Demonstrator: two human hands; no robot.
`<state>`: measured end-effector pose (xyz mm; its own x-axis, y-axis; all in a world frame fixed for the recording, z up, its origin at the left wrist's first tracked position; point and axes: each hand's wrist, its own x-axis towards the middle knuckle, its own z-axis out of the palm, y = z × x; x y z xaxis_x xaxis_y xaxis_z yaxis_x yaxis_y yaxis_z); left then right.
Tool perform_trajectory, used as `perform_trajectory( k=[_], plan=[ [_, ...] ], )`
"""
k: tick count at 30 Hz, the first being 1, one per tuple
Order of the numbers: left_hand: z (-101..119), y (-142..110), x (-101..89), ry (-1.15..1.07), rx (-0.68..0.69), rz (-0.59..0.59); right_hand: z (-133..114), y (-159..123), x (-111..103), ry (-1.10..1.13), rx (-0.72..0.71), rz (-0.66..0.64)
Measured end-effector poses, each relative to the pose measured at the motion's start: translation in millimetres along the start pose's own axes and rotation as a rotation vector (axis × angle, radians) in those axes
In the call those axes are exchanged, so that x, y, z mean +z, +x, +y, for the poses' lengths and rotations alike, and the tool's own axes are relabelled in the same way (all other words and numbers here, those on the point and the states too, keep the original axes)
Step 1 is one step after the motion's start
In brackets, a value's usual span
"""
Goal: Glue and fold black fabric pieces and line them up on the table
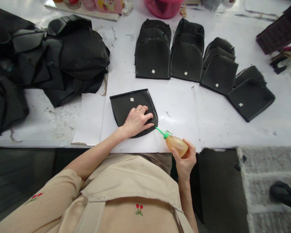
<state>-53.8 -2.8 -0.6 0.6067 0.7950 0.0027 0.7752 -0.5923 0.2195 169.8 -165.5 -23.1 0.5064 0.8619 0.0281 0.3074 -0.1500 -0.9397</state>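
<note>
A black, round-ended flat piece with a small pale square patch lies on white paper before me. My left hand rests on it, fingers spread and pressing it down. In my right hand is a squeeze bottle of amber liquid with a thin green nozzle. The nozzle tip meets the edge of the black piece, close to my left thumb. Whether liquid is coming out is too small to tell.
Overlapping stacks of similar black pieces fan out along the back right. A heap of black bags or bag parts covers the left. A pink basin stands at the back, a dark basket at far right. The table's front edge is close to me.
</note>
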Motion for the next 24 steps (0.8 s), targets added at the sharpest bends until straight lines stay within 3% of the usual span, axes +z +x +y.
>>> perform_trajectory(
  k=[9,24],
  plan=[
    [0.6,-1.1,2.0,-0.012,-0.013,0.014,-4.9,-4.2,-1.6,-0.125,-0.162,0.0],
    [0.5,-1.6,4.1,-0.015,-0.022,0.031,-5.8,-12.3,1.8,-0.054,-0.063,0.015]
  ],
)
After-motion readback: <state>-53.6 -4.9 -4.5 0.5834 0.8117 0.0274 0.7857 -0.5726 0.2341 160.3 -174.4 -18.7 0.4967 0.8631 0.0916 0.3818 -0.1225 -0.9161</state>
